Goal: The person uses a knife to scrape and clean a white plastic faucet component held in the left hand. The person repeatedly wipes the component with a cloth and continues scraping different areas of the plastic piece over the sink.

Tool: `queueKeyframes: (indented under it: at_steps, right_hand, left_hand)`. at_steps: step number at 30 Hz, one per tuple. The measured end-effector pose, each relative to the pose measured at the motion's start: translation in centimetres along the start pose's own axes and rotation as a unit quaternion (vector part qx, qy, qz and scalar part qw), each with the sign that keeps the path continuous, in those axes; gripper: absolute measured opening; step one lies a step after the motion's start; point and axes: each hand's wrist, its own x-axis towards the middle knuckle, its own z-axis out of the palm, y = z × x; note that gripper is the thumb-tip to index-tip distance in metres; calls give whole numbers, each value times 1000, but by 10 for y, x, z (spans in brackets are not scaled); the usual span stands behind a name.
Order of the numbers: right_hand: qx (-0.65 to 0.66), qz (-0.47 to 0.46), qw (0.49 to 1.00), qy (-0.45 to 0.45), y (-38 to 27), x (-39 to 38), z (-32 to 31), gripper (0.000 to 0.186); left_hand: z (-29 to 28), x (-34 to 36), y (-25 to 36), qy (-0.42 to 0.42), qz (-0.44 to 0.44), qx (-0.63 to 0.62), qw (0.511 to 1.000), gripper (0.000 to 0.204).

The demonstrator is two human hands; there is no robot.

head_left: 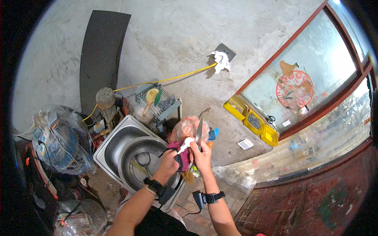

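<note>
A pale white piece (185,145) is resting in the left hand (168,163), just right of the sink (112,143); I can't tell what it is, since the fingers are covering its near end. The knife (199,131) beside it is showing only its blade, pointing far, its handle hidden in the right hand (202,157). A magenta bundle (184,160) behind the hands is partly blocked, and I can't make out what is filling the pink plastic bag (188,128) beyond. Both forearms are being cut off at the near edge.

The left hand is closing around the white piece, fingers curled in. The right hand is wrapping the knife handle; whether its thumb is touching the white piece, I can't tell.

I'm counting one knife and one white piece between two hands, with two black wrist straps (214,196), one on each arm. To the left, one round metal pan (130,167) is sitting in the sink, holding a dark looped tool (147,168) and a yellowish strip (138,166). Farther off, one wire rack (167,112) is carrying a brush (151,95). On the far right, three yellow bins (269,134) are standing in a row, the middle one holding small grey pieces.
</note>
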Motion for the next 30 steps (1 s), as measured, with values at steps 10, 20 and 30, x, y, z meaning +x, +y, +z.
queueKeyframes:
  at_steps: [10,20,30]
  right_hand:
    - [-16,-1,1000,9,1,-5,-2,16]
    - [-32,3,999,23,9,-3,-19,16]
    - [-2,17,1000,-5,-3,-3,-5,17]
  left_hand:
    - [-3,23,41,-141,184,347,909,41]
    - [22,16,60,-121,-257,-278,918,25]
    - [0,14,36,-76,-336,-411,844,25]
